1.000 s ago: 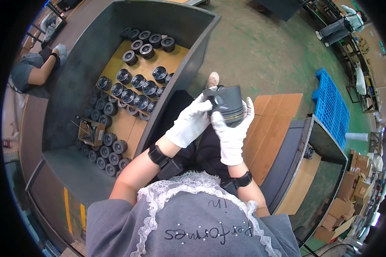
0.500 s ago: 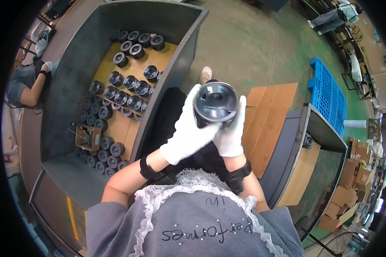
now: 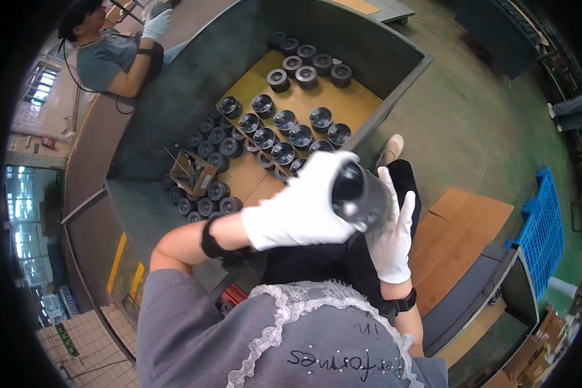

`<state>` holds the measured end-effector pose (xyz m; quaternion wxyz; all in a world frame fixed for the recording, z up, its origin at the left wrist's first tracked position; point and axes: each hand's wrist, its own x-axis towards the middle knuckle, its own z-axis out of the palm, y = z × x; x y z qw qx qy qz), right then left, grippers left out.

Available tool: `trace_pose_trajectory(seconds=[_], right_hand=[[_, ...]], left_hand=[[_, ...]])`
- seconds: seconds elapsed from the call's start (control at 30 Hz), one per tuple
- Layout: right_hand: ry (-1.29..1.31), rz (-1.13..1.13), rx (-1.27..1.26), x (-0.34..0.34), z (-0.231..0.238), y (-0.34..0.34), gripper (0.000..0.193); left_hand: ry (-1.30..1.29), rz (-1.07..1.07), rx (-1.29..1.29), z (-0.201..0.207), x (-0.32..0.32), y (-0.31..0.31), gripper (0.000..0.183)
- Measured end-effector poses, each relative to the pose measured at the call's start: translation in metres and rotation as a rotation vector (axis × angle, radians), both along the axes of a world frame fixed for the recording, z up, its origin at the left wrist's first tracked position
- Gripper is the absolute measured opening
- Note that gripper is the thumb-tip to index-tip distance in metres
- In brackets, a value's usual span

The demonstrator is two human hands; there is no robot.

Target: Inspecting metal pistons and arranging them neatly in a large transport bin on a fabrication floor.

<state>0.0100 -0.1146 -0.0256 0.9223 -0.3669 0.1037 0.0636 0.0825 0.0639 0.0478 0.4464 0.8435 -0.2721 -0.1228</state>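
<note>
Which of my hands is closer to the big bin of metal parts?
Left. Your left hand holds the dark cylinder just beside the bin; your right hand sits behind it, farther away.

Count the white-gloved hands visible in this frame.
3: left hand and right hand around the dark metal cylinder; a co-worker's gloved hand top left. Their other hand is hidden.
</note>
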Motion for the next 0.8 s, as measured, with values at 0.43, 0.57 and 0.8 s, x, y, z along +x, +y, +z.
trace_pose_trajectory(seconds=[0.43,0.57,0.8], right_hand=[[0.282,-0.125,-0.043,0.004,-0.119,-0.05,0.052],[0.386,-0.178,-0.086,0.001,-0.122,-0.054,0.046],[0.501,-0.286,-0.178,-0.017,-0.125,-0.056,0.042]], left_hand=[[-0.019,0.509,0.657,-0.196,0.326,0.101,0.068],[0.054,0.481,0.793,-0.318,0.367,0.093,0.086],[0.112,0.463,0.757,-0.391,0.354,0.048,0.079]])
